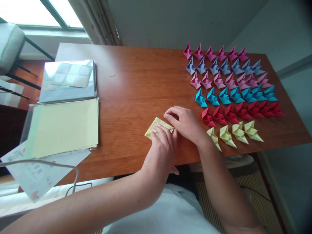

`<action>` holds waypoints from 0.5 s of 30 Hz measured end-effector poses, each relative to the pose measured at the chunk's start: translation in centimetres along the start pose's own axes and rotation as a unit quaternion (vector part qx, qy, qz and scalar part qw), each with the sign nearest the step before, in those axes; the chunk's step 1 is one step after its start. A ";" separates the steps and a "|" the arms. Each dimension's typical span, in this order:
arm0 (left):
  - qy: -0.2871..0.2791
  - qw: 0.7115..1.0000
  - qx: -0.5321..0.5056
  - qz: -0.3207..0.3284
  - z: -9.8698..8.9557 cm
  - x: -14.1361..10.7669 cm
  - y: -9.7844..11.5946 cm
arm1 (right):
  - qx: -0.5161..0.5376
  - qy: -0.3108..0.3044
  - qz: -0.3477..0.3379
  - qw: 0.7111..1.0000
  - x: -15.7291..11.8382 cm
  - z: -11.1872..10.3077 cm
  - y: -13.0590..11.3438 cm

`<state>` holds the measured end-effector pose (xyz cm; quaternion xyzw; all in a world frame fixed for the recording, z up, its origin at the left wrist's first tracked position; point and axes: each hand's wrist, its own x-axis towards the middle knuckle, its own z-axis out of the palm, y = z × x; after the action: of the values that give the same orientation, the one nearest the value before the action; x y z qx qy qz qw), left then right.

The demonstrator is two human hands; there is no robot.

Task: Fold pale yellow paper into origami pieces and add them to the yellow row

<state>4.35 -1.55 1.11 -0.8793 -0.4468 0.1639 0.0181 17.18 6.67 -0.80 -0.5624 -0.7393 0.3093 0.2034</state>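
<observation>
Yellow paper [151, 129]: folded, flat on the wooden table [131, 84], near the edge by the person.
Left hand [161, 143]: fingertips laid over the paper; I can't tell whether they grip it.
Right hand [185, 122]: curled just beside the paper's right corner; its grip I can't make out.
Folded pieces [235, 95]: six coloured rows, right.
Pale-yellow sheets [64, 125]: left.

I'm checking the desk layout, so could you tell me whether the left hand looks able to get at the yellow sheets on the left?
Probably yes: only tabletop shows between the left hand and the yellow sheets, though that hand would have to leave the folded yellow paper it touches.
</observation>
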 end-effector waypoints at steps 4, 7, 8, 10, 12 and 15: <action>0.040 0.998 -0.052 0.017 0.7 -1.0 -1.2 | -0.010 0.076 0.000 0.997 -2.1 0.5 0.4; 0.059 0.997 -0.039 0.026 1.4 -1.5 -1.5 | -0.066 0.090 0.008 0.994 -3.6 1.4 0.4; 0.062 0.997 -0.036 0.028 1.6 -1.6 -1.6 | -0.075 0.091 0.012 0.993 -4.0 1.8 0.4; 0.063 0.997 -0.037 0.025 1.7 -1.6 -1.5 | -0.091 0.097 0.027 0.991 -4.4 2.3 0.2; 0.065 0.997 -0.042 0.019 1.8 -1.6 -1.6 | -0.098 0.100 0.036 0.990 -4.5 2.6 0.1; 0.091 0.995 -0.037 0.018 2.0 -2.0 -2.0 | -0.095 0.096 0.038 0.990 -4.3 2.6 -0.1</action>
<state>1.12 -2.15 0.08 -0.8987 -0.4329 0.0667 0.0233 16.67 1.93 -2.43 -0.6337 -0.7209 0.1897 0.2070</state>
